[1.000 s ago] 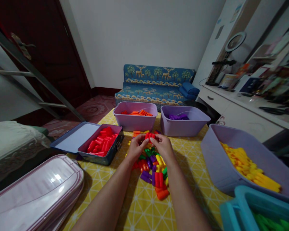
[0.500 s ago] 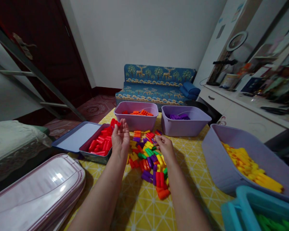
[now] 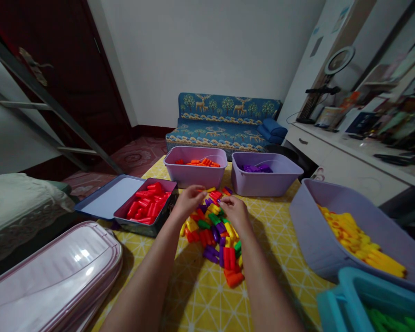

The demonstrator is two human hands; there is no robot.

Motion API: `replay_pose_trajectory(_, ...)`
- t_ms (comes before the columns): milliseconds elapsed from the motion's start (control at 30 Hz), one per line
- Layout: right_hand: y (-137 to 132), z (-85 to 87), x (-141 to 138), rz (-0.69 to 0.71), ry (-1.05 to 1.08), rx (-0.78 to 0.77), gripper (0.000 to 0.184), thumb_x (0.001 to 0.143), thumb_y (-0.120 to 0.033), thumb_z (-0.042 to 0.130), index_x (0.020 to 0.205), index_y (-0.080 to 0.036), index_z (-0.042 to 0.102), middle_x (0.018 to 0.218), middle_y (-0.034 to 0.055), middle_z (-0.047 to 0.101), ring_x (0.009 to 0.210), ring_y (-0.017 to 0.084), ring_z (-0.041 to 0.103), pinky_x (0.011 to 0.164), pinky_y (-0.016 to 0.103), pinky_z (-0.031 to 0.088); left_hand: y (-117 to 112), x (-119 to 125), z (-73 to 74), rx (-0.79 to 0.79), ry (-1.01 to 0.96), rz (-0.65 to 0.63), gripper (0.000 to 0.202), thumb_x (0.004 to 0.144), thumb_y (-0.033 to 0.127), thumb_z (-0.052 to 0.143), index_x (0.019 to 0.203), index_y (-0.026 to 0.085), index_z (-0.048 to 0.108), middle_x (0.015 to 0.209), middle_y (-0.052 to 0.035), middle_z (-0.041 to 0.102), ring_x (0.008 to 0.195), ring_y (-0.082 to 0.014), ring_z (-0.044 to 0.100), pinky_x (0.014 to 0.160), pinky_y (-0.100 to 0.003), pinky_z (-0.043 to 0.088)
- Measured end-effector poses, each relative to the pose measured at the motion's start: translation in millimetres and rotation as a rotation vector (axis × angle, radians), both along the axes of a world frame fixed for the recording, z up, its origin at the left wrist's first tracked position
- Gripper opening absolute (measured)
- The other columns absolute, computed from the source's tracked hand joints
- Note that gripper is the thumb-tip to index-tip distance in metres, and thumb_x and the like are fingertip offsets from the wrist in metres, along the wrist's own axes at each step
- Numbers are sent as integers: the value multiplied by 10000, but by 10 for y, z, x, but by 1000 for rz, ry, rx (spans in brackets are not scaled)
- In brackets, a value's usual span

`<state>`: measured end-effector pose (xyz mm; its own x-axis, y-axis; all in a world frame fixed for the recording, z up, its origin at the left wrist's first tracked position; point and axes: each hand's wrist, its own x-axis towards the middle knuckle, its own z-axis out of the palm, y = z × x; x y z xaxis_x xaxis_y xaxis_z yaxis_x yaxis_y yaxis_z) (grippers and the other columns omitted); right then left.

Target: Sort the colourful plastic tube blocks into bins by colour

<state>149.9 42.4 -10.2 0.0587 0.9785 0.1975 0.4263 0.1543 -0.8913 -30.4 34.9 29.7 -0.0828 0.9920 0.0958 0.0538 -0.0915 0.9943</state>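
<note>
A mixed pile of plastic building blocks (image 3: 214, 230) in red, orange, yellow, green and purple lies on the yellow patterned tablecloth (image 3: 200, 299). My left hand (image 3: 191, 200) hovers over the pile's far left side, thumb and fingers apart, with no block visible in it. At the far right side, my right hand (image 3: 235, 211) has its thumb and fingertips drawn together just above the blocks; what they pinch is too small to make out. Left of the pile, a tin box (image 3: 138, 226) with its lid folded back holds red blocks (image 3: 148, 203).
Behind the pile stand a lilac bin (image 3: 195, 176) with orange blocks and another lilac bin (image 3: 266, 184) with purple ones. To the right are a larger bin (image 3: 307, 230) of yellow blocks and a turquoise basket (image 3: 349, 281) with green pieces. Stacked pale lids (image 3: 55, 272) lie at left.
My left hand has let go of a red block at the tin box and moved right, over the pile. My right hand has barely shifted.
</note>
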Motion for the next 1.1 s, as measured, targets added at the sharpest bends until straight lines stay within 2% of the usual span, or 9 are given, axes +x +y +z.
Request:
replay_pose_trajectory(100, -13, 4, -34, 59, -160, -40, 199, 685, -235, 649, 871, -189, 706, 819, 36, 719, 764, 178, 656, 710, 269, 483, -16, 88, -165, 44, 607, -198, 361, 569, 259, 766, 910, 154, 712, 786, -43, 709, 722, -187, 629, 668, -259, 466)
replay_pose_trajectory(167, -42, 46, -64, 108, -223, -64, 272, 660, -171, 659, 927, -188, 710, 870, 39, 724, 783, 171, 654, 718, 260, 473, -33, 135, -210, 102, 762, -222, 379, 577, 196, 734, 956, 170, 716, 837, -45, 717, 767, -195, 634, 704, -265, 474)
replay_pose_trajectory(233, -77, 103, -86, 147, -282, -81, 312, 658, -130, 639, 953, -197, 716, 871, 33, 724, 766, 164, 646, 694, 249, 457, -45, 182, -222, 135, 740, -200, 399, 593, 121, 683, 990, 167, 707, 900, -56, 721, 804, -190, 640, 730, -260, 483)
replay_pose_trajectory(400, -104, 148, -85, 129, -332, -98, 168, 694, -165, 601, 815, -192, 715, 748, 21, 698, 682, 159, 616, 620, 244, 423, -27, 253, -257, 166, 484, -181, 390, 587, 18, 629, 958, 122, 690, 888, -59, 715, 706, -136, 619, 668, -229, 488)
replay_pose_trajectory(600, -16, 163, -9, 59, -27, -13, 129, 696, -250, 622, 789, -168, 658, 743, 39, 686, 677, 168, 622, 630, 266, 464, 33, 233, -362, 87, 191, -194, 394, 709, 149, 644, 1099, 97, 628, 842, -86, 712, 709, -157, 650, 644, -244, 493)
replay_pose_trajectory(667, -25, 300, 56, -14, 181, 38, 201, 708, -306, 629, 842, -157, 645, 746, 41, 680, 641, 160, 619, 599, 264, 474, 33, 222, -373, 83, 250, -199, 358, 716, 178, 658, 1067, 106, 652, 816, -81, 716, 713, -163, 648, 645, -248, 484)
replay_pose_trajectory(767, -97, 616, 216, -246, 526, 274, 313, 719, -401, 649, 916, -159, 622, 786, 28, 669, 631, 135, 615, 567, 241, 475, 14, 214, -358, 116, 396, -195, 311, 702, 207, 694, 1000, 120, 696, 799, -66, 712, 701, -155, 619, 638, -243, 460)
replay_pose_trajectory(900, -216, 967, 520, -618, 915, 612, 217, 734, -365, 634, 846, -197, 557, 804, -19, 618, 662, 87, 602, 618, 216, 482, -15, 228, -316, 122, 487, -190, 308, 692, 205, 707, 990, 127, 712, 772, -43, 703, 663, -134, 583, 630, -235, 445)
replay_pose_trajectory(1100, -232, 999, 794, -751, 1103, 664, 120, 762, -315, 531, 806, -233, 454, 832, -6, 539, 746, 97, 581, 681, 234, 507, -34, 313, -266, 144, 557, -156, 236, 731, 183, 650, 954, 142, 716, 810, -48, 723, 695, -151, 626, 639, -237, 453)
